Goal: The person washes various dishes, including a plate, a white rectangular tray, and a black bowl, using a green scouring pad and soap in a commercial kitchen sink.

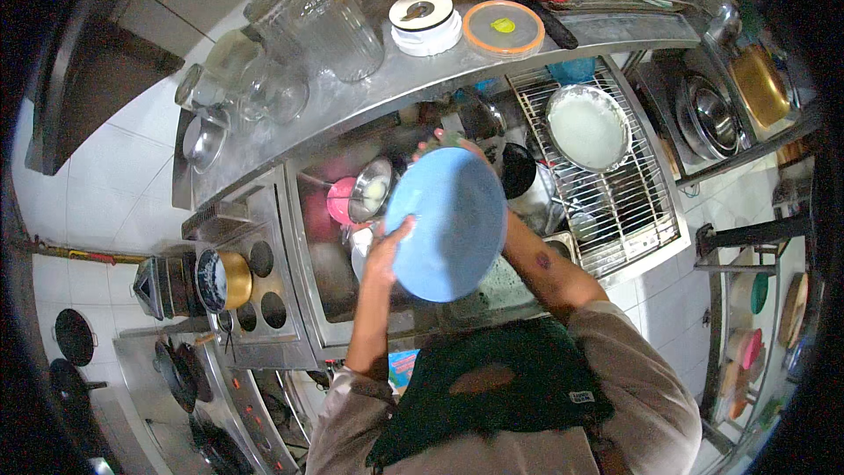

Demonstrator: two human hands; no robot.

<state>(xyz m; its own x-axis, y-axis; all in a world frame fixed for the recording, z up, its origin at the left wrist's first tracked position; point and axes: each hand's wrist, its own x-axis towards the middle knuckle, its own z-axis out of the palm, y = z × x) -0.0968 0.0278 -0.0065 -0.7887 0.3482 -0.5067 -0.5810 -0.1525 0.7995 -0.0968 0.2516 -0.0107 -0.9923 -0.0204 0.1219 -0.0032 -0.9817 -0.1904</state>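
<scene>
A light-blue round plastic dish (448, 224) is tilted up over the sink (330, 316), filling the middle of the view. My left hand (386, 252) grips its left edge, thumb on the near face. Behind the dish, my right hand (472, 147) is mostly hidden; fingertips show past the far rim. They are around a green scouring pad (440, 140), pressed close to the rim. Left of the dish, a steel bowl (371, 190) with whitish contents leans against a pink bowl (341, 201) in the sink.
A wire rack (633, 211) on the right bears a pan of white foam (589, 125). Glass jars (336, 26), a white lid (425, 23) and an orange-rimmed container (503, 28) line the steel shelf (356, 102). A golden pot (231, 280) stands on the left counter.
</scene>
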